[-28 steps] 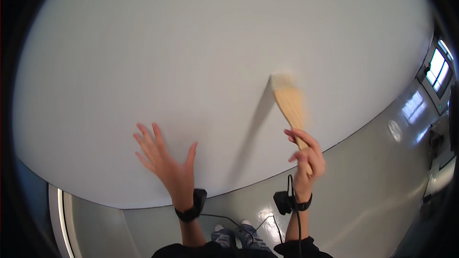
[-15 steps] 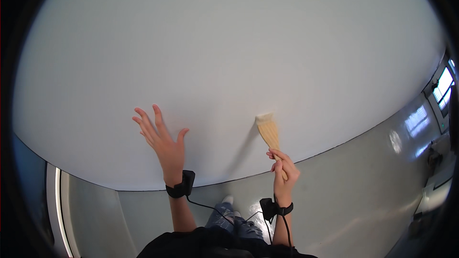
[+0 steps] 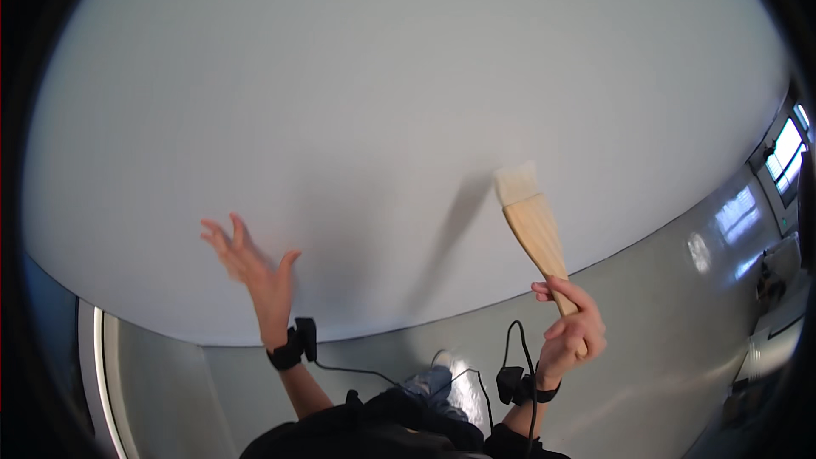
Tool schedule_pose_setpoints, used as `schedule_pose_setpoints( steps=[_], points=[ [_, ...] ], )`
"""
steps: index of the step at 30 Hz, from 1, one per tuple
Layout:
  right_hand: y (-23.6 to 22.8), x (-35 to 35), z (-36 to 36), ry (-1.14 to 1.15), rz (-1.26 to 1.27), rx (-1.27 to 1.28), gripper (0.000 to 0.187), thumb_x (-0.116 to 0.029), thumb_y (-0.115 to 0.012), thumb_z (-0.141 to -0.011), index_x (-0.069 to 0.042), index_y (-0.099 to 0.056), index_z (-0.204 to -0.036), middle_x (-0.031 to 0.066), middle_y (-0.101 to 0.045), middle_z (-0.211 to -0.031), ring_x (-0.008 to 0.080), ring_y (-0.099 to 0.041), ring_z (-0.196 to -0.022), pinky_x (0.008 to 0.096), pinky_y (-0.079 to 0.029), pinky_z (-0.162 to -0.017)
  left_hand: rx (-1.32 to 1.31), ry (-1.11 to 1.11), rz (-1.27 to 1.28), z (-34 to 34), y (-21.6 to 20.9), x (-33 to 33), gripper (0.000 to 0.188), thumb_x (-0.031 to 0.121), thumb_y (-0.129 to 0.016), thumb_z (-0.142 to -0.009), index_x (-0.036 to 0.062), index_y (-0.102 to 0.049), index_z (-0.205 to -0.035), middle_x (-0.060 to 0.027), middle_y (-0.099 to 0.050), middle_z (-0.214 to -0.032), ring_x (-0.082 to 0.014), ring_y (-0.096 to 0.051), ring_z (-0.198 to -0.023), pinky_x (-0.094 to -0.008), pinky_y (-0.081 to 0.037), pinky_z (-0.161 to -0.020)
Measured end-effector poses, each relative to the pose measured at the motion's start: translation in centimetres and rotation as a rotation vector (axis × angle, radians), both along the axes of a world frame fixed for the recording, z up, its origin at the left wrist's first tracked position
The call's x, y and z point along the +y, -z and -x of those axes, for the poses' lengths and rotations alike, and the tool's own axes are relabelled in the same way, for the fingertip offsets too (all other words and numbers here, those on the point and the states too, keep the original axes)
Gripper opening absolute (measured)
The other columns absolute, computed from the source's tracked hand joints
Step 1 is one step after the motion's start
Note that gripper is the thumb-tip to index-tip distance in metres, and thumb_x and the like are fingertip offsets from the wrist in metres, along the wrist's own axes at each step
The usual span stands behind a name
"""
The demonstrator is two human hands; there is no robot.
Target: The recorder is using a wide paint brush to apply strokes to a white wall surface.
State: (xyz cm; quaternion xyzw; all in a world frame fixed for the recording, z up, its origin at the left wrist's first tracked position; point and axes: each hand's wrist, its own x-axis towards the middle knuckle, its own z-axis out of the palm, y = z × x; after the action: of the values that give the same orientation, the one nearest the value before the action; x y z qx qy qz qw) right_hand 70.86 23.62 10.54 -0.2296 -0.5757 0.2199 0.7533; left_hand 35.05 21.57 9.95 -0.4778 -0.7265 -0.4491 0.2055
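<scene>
My right hand [image 3: 568, 330] grips the handle of a flat wooden paintbrush [image 3: 532, 225] with pale bristles, held upright. The bristle tip rests against or close to the large white wall [image 3: 408, 119], and the brush casts a shadow to its left. My left hand [image 3: 253, 265] is raised with fingers spread apart, near the wall's lower part, holding nothing. Both wrists wear black bands with cables.
The wall meets a glossy grey floor [image 3: 663, 348] along a curved line. Windows [image 3: 786, 149] show at the far right. My feet [image 3: 442, 374] stand on the floor below. A pale vertical strip [image 3: 100, 382] runs at the lower left.
The brush has moved up and to the right along the wall. My left hand stays raised and open, its fingers slightly blurred.
</scene>
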Motion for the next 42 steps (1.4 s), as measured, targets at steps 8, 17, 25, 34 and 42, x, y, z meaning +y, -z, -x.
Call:
schedule_pose_setpoints(
  steps=[8,17,25,34,42],
  points=[
    [-1.7,4.2,-0.6,0.185,-0.177,-0.483,0.036,-0.029,-0.063,-0.098,0.003,-0.076,-0.084,0.0242,-0.067,-0.118,0.0378,-0.074,-0.089,0.0424,-0.065,-0.078,0.002,-0.095,-0.044,-0.2,-0.1,-0.7,0.111,0.008,-0.09,-0.066,0.0131,-0.03,-0.159,-0.0115,-0.003,-0.171,-0.0364,-0.006,-0.157,-0.0568,-0.018,-0.123],
    [1.1,4.4,-1.1,0.019,0.023,-0.693,0.005,-0.003,-0.071,-0.078,-0.001,-0.076,-0.077,0.0137,-0.074,-0.107,0.0243,-0.074,-0.077,0.0306,-0.058,-0.063,0.059,-0.174,-0.07,-0.3,-0.8,-0.6,0.108,0.01,-0.091,-0.066,0.0165,-0.034,-0.158,-0.0135,-0.015,-0.169,-0.0379,-0.019,-0.154,-0.0532,-0.023,-0.122],
    [-2.3,4.6,-1.8,-0.17,-0.046,-0.582,0.025,-0.016,-0.069,-0.09,0.001,-0.076,-0.074,0.0177,-0.074,-0.096,0.0258,-0.072,-0.072,0.0334,-0.06,-0.062,-0.095,-0.331,-0.072,-0.8,-0.8,-0.5,0.099,0.013,-0.084,-0.078,0.016,-0.029,-0.16,-0.0156,-0.012,-0.17,-0.041,-0.019,-0.153,-0.055,-0.022,-0.121],
    [-6.2,7.9,-0.3,0.014,-0.35,-0.633,0.017,-0.01,-0.074,-0.08,0.005,-0.072,-0.074,0.0268,-0.07,-0.108,0.034,-0.071,-0.08,0.0365,-0.059,-0.065,-0.33,-0.204,-0.138,-6.2,2.0,1.7,0.105,0.032,-0.082,-0.085,0.0133,-0.016,-0.163,-0.0223,-0.002,-0.169,-0.0403,-0.003,-0.156,-0.0552,-0.014,-0.123],
    [1.1,7.5,-0.6,-0.189,-0.044,-0.79,0.015,0.008,-0.076,-0.072,0.006,-0.061,-0.07,0.0212,-0.071,-0.109,0.0286,-0.069,-0.071,0.0335,-0.055,-0.061,-0.469,-0.024,-0.167,-10.0,4.1,8.5,0.115,0.047,-0.077,-0.087,0.0123,0.002,-0.164,-0.0206,0.02,-0.167,-0.0443,0.013,-0.154,-0.0613,-0.002,-0.121]
  ],
)
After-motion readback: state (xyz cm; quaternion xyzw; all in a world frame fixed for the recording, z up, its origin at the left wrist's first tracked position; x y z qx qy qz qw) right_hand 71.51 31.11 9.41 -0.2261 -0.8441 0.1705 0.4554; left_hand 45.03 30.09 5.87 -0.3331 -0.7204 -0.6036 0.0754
